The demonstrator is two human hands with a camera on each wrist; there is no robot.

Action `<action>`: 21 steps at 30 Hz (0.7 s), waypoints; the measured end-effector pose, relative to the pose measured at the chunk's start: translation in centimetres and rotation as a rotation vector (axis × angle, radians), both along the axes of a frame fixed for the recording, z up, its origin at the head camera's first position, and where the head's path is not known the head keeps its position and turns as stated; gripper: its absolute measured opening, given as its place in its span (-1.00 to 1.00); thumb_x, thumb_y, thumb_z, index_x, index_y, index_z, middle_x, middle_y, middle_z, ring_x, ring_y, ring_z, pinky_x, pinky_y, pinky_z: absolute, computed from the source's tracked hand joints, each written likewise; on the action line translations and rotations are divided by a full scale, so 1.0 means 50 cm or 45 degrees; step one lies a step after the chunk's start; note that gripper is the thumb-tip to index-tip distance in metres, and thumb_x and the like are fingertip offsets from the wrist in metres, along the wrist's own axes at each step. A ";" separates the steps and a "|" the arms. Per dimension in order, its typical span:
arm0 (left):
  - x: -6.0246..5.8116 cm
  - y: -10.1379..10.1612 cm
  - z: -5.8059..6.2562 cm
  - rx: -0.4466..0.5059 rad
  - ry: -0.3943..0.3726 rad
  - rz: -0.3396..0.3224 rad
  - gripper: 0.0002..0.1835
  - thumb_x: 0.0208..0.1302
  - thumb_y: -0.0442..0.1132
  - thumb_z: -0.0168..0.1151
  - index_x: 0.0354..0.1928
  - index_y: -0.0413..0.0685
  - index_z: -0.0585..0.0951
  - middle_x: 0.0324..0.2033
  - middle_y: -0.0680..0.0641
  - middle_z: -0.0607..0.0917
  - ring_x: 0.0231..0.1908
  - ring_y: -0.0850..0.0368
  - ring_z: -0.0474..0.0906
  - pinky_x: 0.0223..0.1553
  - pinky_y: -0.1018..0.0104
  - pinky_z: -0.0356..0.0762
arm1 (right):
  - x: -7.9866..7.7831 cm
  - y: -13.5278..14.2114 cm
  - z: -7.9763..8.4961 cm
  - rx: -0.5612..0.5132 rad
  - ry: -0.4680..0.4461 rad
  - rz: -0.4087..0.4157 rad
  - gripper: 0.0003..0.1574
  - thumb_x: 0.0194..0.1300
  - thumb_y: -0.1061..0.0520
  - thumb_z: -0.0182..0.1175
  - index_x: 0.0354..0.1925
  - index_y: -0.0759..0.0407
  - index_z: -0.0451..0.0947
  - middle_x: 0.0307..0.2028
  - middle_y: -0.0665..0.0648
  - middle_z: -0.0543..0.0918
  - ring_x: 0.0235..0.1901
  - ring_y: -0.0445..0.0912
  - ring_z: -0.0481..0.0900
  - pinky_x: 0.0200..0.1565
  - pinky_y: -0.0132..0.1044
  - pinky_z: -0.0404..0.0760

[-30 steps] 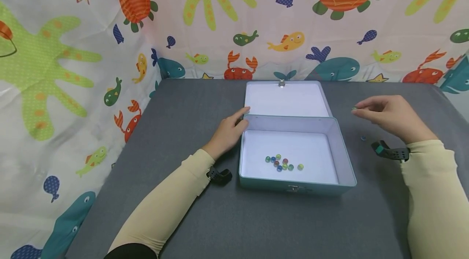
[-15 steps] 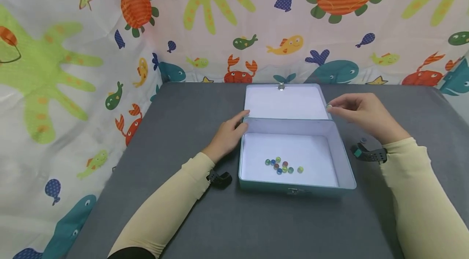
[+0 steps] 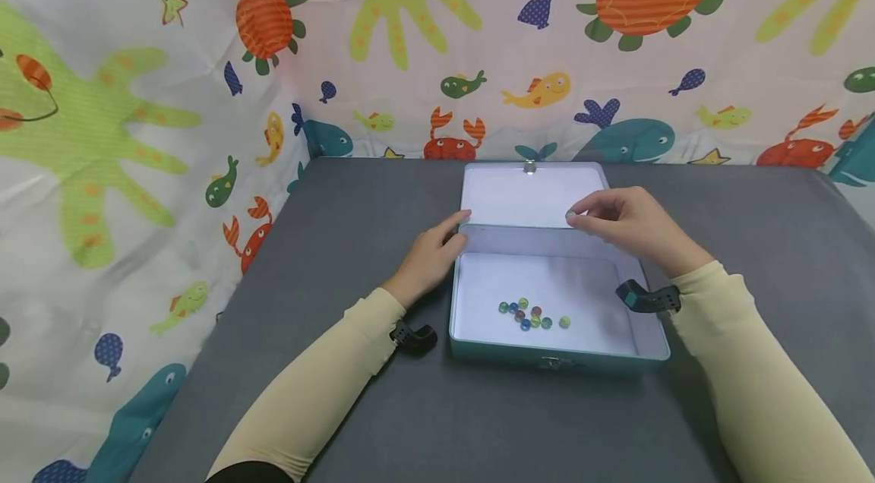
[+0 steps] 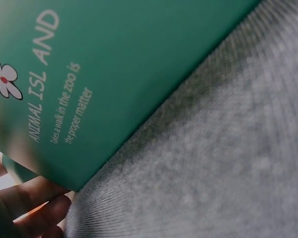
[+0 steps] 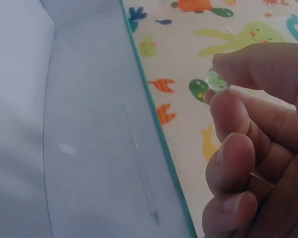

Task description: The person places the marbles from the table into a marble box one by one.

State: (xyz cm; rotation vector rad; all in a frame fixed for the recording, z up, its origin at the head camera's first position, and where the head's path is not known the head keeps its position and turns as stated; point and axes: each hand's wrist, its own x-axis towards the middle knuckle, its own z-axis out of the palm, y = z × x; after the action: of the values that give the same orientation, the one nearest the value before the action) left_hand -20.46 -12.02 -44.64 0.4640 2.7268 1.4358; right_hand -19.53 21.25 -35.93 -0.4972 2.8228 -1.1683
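Observation:
A teal tin box (image 3: 506,351) with a white inside stands on the table, its lid (image 3: 522,194) laid back on the far side. Several glass marbles (image 3: 525,324) in green, blue and reddish colours lie grouped on its floor near the front. My left hand (image 3: 427,259) holds the box at its back left corner, thumb at the rim; the left wrist view has fingers (image 4: 39,218) at that corner, beside the printed green wall. Between thumb and index finger, my right hand (image 3: 625,221) pinches a clear greenish marble (image 5: 218,80), above the box's back right part.
The grey tabletop (image 3: 369,407) surrounds the box. A white curtain (image 3: 410,111) with printed sea animals hangs behind and to the left of the table. A metal clasp (image 3: 551,363) sits on the box's front wall.
My right hand has moved left with the marble, from over the table on the right to above the box. The left hand stays at the corner, and the view has shifted slightly.

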 end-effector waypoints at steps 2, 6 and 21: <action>0.000 0.000 -0.002 -0.003 0.003 0.002 -0.34 0.44 0.08 -0.11 0.56 0.24 0.41 -0.61 0.08 0.22 -0.47 0.09 0.20 -0.05 0.09 0.40 | -0.004 -0.012 -0.003 0.004 0.002 0.022 -0.59 0.43 -0.10 0.36 0.04 0.15 0.78 -0.28 0.16 0.71 -0.27 0.01 0.50 -0.33 -0.29 0.50; 0.000 0.000 -0.001 0.000 0.010 -0.010 -0.33 0.44 0.06 -0.10 0.57 0.21 0.40 -0.53 0.00 0.30 -0.37 0.08 0.30 0.01 0.06 0.40 | -0.010 -0.033 -0.005 -0.002 0.004 0.058 -0.63 0.43 -0.10 0.36 0.01 0.11 0.79 -0.34 0.17 0.68 -0.29 0.01 0.49 -0.35 -0.27 0.46; -0.002 -0.008 -0.008 0.014 0.024 -0.036 -0.32 0.45 0.09 -0.11 0.58 0.23 0.38 -0.56 0.08 0.26 -0.39 0.15 0.31 -0.09 0.15 0.39 | -0.031 -0.106 0.007 0.019 0.035 0.143 -0.72 0.38 -0.04 0.41 -0.07 0.09 0.81 -0.43 0.11 0.66 -0.39 -0.02 0.48 -0.36 -0.27 0.41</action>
State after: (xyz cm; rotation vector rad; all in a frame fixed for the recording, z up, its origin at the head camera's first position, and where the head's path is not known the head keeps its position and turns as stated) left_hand -20.55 -12.42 -45.04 0.5171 2.7168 1.4481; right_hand -21.07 15.95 -35.60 -0.6660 2.7832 -1.1278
